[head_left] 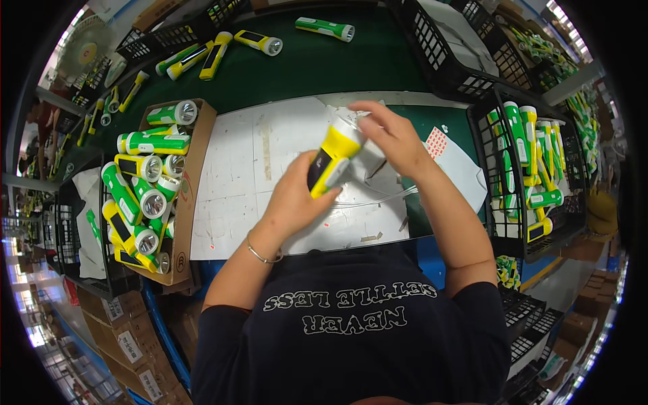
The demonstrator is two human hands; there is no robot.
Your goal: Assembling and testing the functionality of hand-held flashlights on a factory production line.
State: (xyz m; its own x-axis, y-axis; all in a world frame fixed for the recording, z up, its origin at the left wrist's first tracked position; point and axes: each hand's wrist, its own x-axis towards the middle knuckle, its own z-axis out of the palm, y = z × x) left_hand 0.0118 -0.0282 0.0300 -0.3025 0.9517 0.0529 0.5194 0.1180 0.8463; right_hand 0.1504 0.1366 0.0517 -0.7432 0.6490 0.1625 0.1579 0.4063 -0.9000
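Note:
A yellow flashlight [341, 144] with a dark panel on its side is held tilted over the white work surface [233, 182], its pale head pointing up and away from me. My left hand [294, 197] is wrapped round the lower body. At the head end, my right hand [399, 140] has its fingers curled over the pale rim, which partly hides it. Thin pale wires or cords [378, 200] run across the surface below the right hand. To the right of that hand lies a sheet of small red stickers [437, 144].
On the left, a cardboard box [196, 182] is heaped with green and yellow flashlights. A black crate [480, 162] on the right holds more. Several flashlights lie along the green conveyor belt [297, 71] at the back. Another black crate [432, 50] stands at the far right.

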